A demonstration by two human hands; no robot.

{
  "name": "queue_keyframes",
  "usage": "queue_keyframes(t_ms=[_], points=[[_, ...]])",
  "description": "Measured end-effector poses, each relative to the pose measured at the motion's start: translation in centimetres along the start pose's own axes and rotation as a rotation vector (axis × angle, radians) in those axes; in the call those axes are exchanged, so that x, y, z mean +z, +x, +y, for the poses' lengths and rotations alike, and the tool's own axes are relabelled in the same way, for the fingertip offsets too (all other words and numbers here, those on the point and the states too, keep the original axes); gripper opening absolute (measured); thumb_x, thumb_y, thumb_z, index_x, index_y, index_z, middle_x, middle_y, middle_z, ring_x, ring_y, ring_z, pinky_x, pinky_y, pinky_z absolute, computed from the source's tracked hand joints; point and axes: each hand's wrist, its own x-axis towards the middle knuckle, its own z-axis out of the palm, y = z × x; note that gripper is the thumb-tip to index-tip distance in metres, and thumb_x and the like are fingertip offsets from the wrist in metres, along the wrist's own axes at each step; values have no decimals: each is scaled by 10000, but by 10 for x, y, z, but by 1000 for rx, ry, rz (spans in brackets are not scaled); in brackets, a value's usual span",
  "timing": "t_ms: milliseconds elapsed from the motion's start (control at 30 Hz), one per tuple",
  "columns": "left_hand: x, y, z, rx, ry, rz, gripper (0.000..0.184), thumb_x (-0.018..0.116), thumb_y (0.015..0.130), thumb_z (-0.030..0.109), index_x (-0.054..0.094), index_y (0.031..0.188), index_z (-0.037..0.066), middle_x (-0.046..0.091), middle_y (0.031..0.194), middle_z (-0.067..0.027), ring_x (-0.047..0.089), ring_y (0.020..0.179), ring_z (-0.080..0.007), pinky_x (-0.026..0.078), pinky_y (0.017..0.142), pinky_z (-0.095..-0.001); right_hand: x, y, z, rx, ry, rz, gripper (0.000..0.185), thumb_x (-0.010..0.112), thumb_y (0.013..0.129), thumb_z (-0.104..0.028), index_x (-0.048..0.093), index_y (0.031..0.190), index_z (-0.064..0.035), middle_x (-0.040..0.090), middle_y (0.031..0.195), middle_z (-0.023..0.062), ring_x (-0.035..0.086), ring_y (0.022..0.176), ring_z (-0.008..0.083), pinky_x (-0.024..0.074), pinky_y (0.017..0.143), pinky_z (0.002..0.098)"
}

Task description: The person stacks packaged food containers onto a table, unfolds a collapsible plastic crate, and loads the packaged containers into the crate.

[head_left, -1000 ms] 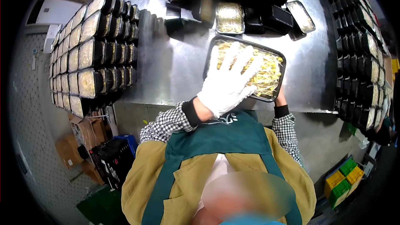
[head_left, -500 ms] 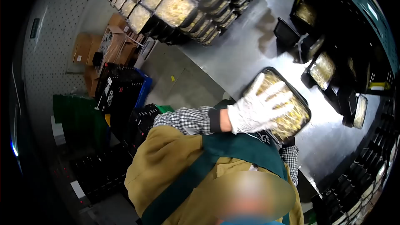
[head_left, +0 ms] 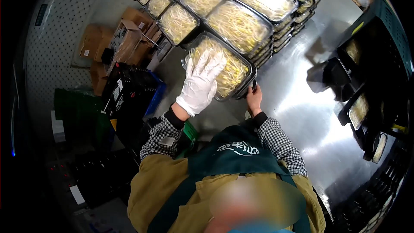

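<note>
A black tray of bean sprouts (head_left: 235, 75) is tilted at the near corner of the stacked sprout trays (head_left: 237, 25). My left hand (head_left: 200, 82), in a white glove, lies spread over the sprouts on the tray's left part. My bare right hand (head_left: 254, 98) grips the tray's lower right edge, its fingers partly hidden beneath the rim. The held tray is beside the nearest stacks and seems to touch them or overlap their edge; the exact contact is hidden.
A metal table (head_left: 293, 90) extends to the right. On it are black trays (head_left: 338, 75), a sprout tray (head_left: 359, 111) and a dark crate (head_left: 388, 34). Cardboard boxes (head_left: 95, 43) and a black and blue crate (head_left: 129, 88) stand at the left. More trays fill the lower right.
Both hands have carried the sprout tray from the middle of the table leftwards to the stacks. The view has turned left, and the bare right hand now shows more.
</note>
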Motion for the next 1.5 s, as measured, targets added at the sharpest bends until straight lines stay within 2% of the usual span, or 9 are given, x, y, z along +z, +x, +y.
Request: queue_keyframes(t_ms=[400, 600, 900, 933, 1000, 1167, 1300, 1367, 1500], points=[[12, 37, -69, 116, -69, 186, 430, 477, 878, 247, 505, 1300, 168, 444, 1391, -56, 343, 1328, -284, 112, 1078, -602, 31, 33, -37, 141, -71, -24, 391, 591, 860, -223, 515, 1150, 28, 628, 839, 189, 607, 750, 307, 473, 730, 395], [22, 32, -78, 137, -274, 674, 425, 327, 980, 354, 644, 1051, 81, 636, 1130, -105, 544, 1158, -282, 248, 1081, -459, -32, 40, -21, 217, 355, -116, 377, 599, 894, -162, 487, 1199, 30, 557, 849, 68, 546, 652, 114, 478, 557, 244], [5, 21, -49, -60, -277, 1053, 471, 356, 962, 273, 545, 1149, -115, 574, 1144, -242, 506, 1109, -389, 364, 980, -483, -254, 79, 48, -151, 11, 958, 234, 546, 932, -230, 542, 967, 1, 532, 759, 14, 469, 608, 77, 407, 540, 234], [0, 19, -38, -81, -200, 1114, 449, 352, 955, 243, 547, 1136, -119, 574, 1131, -249, 512, 1090, -398, 368, 970, -495, -278, 84, 0, -185, 22, 1074, 341, 586, 905, -255, 534, 1024, 60, 612, 917, 114, 573, 810, 183, 468, 736, 304], [2, 27, -17, 362, -115, 1334, 449, 356, 928, 247, 560, 1081, -124, 586, 1051, -255, 532, 1013, -394, 397, 919, -518, -320, 106, -68, -157, -68, 1112, 516, 632, 852, -427, 589, 983, 71, 645, 855, 153, 606, 802, 187, 468, 721, 304], [19, 67, 117, 393, -570, 490, 246, 563, 771, 42, 640, 999, -11, 651, 985, -122, 586, 1001, -275, 363, 997, -448, -349, 172, -96, 475, 374, 449, 393, 696, 751, -409, 559, 864, -59, 470, 678, 62, 504, 600, 188, 475, 536, 388], [128, 134, 163, 124, -887, 185, 427, 594, 819, 5, 532, 1242, 18, 585, 1190, -127, 570, 1076, -228, 417, 966, -306, -341, 165, 35, -42, -24, 455, 178, 560, 756, 31, 613, 924, 3, 522, 683, -15, 483, 601, 81, 382, 502, 242], [180, 167, 175, 30, -816, 117, 555, 615, 826, 144, 429, 1343, 63, 501, 1306, -144, 463, 1204, -289, 362, 1019, -381, -352, 99, 10, 117, 191, 5, 256, 551, 763, 35, 637, 1003, 18, 569, 749, -21, 488, 646, 57, 391, 553, 226], [251, 192, 202, 93, -658, -131, 822, 684, 781, 298, 248, 1446, 89, 274, 1462, -221, 265, 1356, -333, 251, 1096, -378, -405, 43, 9, 205, 194, -192, 419, 554, 784, -47, 583, 1199, 5, 622, 913, 14, 536, 791, 87, 453, 724, 244]])
